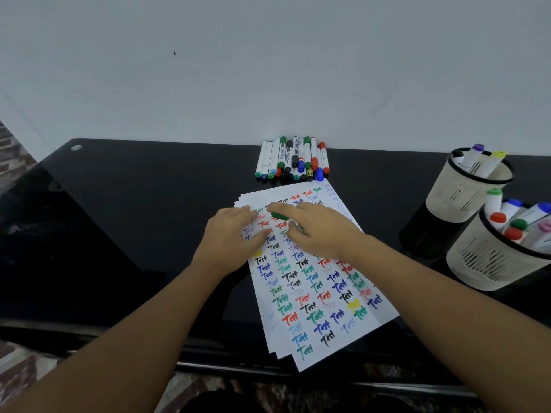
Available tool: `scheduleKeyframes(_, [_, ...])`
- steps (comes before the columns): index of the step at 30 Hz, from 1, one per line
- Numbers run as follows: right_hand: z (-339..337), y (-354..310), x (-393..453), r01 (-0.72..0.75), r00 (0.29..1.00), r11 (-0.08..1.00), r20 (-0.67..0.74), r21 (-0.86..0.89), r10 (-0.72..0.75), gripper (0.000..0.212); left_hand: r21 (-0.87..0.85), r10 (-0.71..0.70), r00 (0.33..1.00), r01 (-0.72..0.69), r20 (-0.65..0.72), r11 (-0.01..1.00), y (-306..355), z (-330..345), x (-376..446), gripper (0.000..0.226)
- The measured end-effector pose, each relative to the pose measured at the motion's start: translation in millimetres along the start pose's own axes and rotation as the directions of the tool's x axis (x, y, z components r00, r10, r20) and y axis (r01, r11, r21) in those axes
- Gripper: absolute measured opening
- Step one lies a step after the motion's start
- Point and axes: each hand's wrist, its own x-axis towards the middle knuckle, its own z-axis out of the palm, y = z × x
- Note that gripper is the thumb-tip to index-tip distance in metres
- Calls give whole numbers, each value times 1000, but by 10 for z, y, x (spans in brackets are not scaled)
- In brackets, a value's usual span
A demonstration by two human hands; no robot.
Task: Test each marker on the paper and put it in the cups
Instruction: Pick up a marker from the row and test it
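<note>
A fanned stack of white paper (322, 293) covered with coloured "Test" words lies on the black table. My left hand (235, 236) rests flat on the sheet's upper left part, fingers straight. Beside it, my right hand (319, 231) grips a green marker (279, 216), whose green end pokes out under the index finger and touches the top of the paper. Several loose markers (293, 159) lie in a row against the wall beyond the paper. At the right stand two pale mesh cups, the far cup (465, 192) with a few markers and the near cup (492, 263) with several.
A white wall runs along the back edge of the glossy black table (119, 219). A dark round object (423, 234) sits to the left of the cups. The table's front edge and a patterned floor show at the bottom.
</note>
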Motion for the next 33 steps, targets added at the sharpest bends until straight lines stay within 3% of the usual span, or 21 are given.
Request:
scheduleKeyframes(9, [23, 9, -10, 2, 1000, 1000, -30, 22, -1, 57, 19, 16, 1000, -16, -13, 1000, 2, 2, 0, 57])
scheduleKeyframes(14, [-111, 8, -18, -54, 998, 996, -19, 74, 55, 49, 53, 8, 1000, -8, 4, 999, 4, 3, -10, 76])
scheduleKeyframes(16, [-165, 23, -49, -120, 986, 968, -88, 220, 142, 39, 79, 5, 1000, -6, 13, 997, 4, 1, -12, 84])
scheduleKeyframes(18, [-193, 47, -91, -188, 957, 871, -114, 454, 266, 37, 98, 1, 999, -5, 33, 995, 8, -9, -10, 89])
scheduleKeyframes(21, [-252, 101, -171, -232, 940, 759, -61, 608, 336, 48, 100, 1, 998, -6, 55, 995, 18, -27, -5, 93])
scheduleKeyframes(23, [-278, 130, -247, -225, 935, 741, -73, 633, 346, 44, 133, 29, 998, -37, 63, 990, 26, -26, 0, 91])
scheduleKeyframes(26, [-310, 166, -354, -256, 901, 713, -107, 652, 421, 15, 208, 79, 993, -96, 88, 973, 80, -43, -26, 88])
scheduleKeyframes(27, [-327, 159, -390, -269, 889, 713, -117, 648, 442, 17, 232, 89, 991, -110, 99, 966, 114, -51, -33, 86])
scheduleKeyframes(30, [-364, 168, -457, -306, 846, 769, -210, 561, 490, 48, 244, 65, 983, -106, 170, 964, 265, -48, -54, 78])
scheduleKeyframes(33, [-422, 163, -508, -303, 823, 780, -263, 547, 504, 35, 209, 17, 963, -76, 269, 975, 348, 28, -103, 82])
